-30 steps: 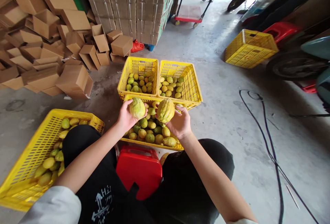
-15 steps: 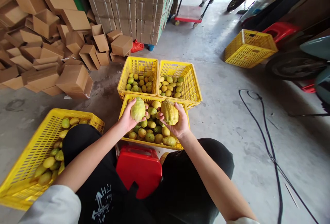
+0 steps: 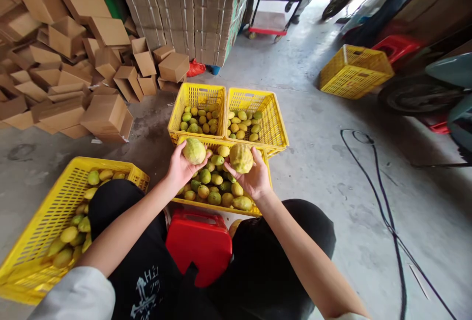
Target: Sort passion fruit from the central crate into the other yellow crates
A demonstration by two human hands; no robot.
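My left hand (image 3: 181, 165) holds a smooth, pale yellow-green citrus fruit (image 3: 194, 151), its fingers curled under it. A bumpier yellow-green citrus fruit (image 3: 241, 158) rests in my right hand (image 3: 257, 177), thumb along its side. Both fruits are held up over the front yellow crate (image 3: 217, 205), which is full of yellow and green fruit. Behind it stand the back left crate (image 3: 178, 99) and the back right crate (image 3: 275, 113), each with a layer of similar fruit at the bottom.
Beside my left knee stands another yellow crate (image 3: 47, 212) of fruit. A red stool (image 3: 199, 246) is between my legs. Cardboard boxes (image 3: 105, 116) are heaped at the left. Right of me lie a black cable (image 3: 379, 182), a yellow crate (image 3: 356, 72) and a parked scooter (image 3: 442, 84).
Both fruits have been turned in my hands, so their rounded ends now face me more. The hands stay at nearly the same place above the front crate.
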